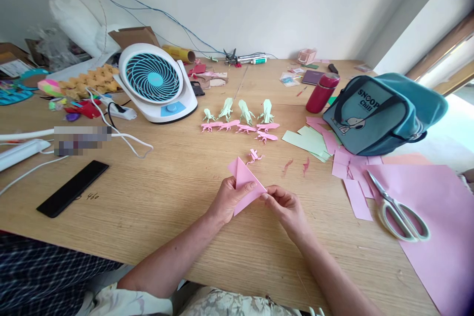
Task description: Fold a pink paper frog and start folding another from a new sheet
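Observation:
A folded sheet of pink paper [242,177] is held just above the table, with a pointed corner at its top. My left hand [228,200] grips its left side, the thumb lying across the front. At the paper's right corner, the thumb and forefinger of my right hand [283,205] pinch the edge. Just beyond the paper lies a small pink origami figure [254,156]. Farther back stand several pink origami figures [245,128] in a row, with several pale green origami figures [246,111] behind them.
To the right, scissors [398,212] rest on a large pink sheet [437,197], near cut pink and green paper strips [307,142]. A teal bag [370,113] and red flask [323,93] stand behind. On the left are a white fan [157,84], cables and a black flat object [73,187].

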The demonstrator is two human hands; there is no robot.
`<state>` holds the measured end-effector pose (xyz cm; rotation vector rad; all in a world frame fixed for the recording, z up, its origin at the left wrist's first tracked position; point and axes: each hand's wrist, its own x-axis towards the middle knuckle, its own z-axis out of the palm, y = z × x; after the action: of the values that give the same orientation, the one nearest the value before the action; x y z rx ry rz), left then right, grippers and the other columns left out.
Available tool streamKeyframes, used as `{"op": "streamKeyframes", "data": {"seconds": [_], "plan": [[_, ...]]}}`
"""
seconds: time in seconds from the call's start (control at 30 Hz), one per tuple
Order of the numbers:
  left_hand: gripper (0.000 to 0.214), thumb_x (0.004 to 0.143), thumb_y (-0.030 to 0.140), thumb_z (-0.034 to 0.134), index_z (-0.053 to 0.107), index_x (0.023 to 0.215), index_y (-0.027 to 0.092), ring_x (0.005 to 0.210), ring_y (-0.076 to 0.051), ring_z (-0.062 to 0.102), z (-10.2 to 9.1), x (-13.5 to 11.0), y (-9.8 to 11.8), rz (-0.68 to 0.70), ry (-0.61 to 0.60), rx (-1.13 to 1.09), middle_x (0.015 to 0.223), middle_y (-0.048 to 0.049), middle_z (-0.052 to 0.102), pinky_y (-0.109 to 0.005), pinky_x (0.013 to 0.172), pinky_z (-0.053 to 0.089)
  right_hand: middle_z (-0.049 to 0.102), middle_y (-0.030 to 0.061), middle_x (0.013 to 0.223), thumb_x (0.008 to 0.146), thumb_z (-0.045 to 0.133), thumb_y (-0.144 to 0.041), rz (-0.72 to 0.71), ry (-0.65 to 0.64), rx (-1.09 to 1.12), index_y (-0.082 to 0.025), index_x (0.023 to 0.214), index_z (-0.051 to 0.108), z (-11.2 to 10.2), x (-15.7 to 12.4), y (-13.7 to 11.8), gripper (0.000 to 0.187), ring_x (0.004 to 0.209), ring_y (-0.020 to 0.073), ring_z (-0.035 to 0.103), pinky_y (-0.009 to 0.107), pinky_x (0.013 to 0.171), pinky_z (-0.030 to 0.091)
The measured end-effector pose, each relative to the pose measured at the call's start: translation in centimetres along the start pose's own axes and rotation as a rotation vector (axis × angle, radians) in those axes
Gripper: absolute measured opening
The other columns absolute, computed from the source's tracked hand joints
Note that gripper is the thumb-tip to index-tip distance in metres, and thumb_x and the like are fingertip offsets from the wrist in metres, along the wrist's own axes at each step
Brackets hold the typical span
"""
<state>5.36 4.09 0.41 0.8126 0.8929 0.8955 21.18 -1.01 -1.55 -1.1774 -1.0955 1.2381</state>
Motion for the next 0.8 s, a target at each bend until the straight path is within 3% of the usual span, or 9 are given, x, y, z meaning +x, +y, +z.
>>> {"op": "streamKeyframes", "data": {"seconds": [0.1,0.33,0.5,0.8], "plan": [[0.029,0.067,0.036,0.085,0.072,0.075,0.011,0.065,-0.014,0.065,0.4,-0.2,0.1,0.002,-0.013,-0.045,0.072,-0.0039,0.073,-0.023,0.064,0.05,0.067,0.0035,0.077,0.081,0.072,-0.043,-0.023,0.023,0.063,-0.02,0.082,0.072,0.0,0.1,0.2,0.022,0.067,0.015,0.055,0.027,0.062,0.046],[0.027,0.065,0.031,0.087,0.072,0.071,0.01,0.063,-0.01,0.061,0.8,-0.6,-0.4,0.015,0.022,-0.06,0.067,-0.0018,0.071,-0.021,0.063,0.047,0.062,-0.0003,0.072,0.081,0.074,-0.035,-0.057,0.046,0.073,-0.023,0.083,0.073,0.0,0.0,0.9,0.013,0.066,0.0127,0.051,0.025,0.061,0.041],[0.033,0.061,0.03,0.089,0.076,0.085,0.012,0.074,-0.016,0.067,0.9,-0.7,-0.6,-0.021,-0.01,-0.102,0.076,-0.0049,0.075,-0.028,0.075,0.051,0.062,0.0004,0.073,0.082,0.074,-0.037,-0.063,0.033,0.057,-0.021,0.081,0.072,0.0,-0.2,0.8,0.016,0.066,0.0134,0.052,0.026,0.062,0.041],[0.025,0.063,0.03,0.088,0.077,0.076,0.012,0.073,-0.016,0.065,1.4,-1.1,-0.5,0.032,0.055,-0.044,0.074,-0.0044,0.074,-0.029,0.075,0.048,0.063,0.001,0.077,0.086,0.069,-0.032,-0.1,0.004,-0.018,-0.022,0.088,0.069,0.2,-0.5,0.8,0.01,0.07,0.015,0.054,0.028,0.065,0.043]]}}
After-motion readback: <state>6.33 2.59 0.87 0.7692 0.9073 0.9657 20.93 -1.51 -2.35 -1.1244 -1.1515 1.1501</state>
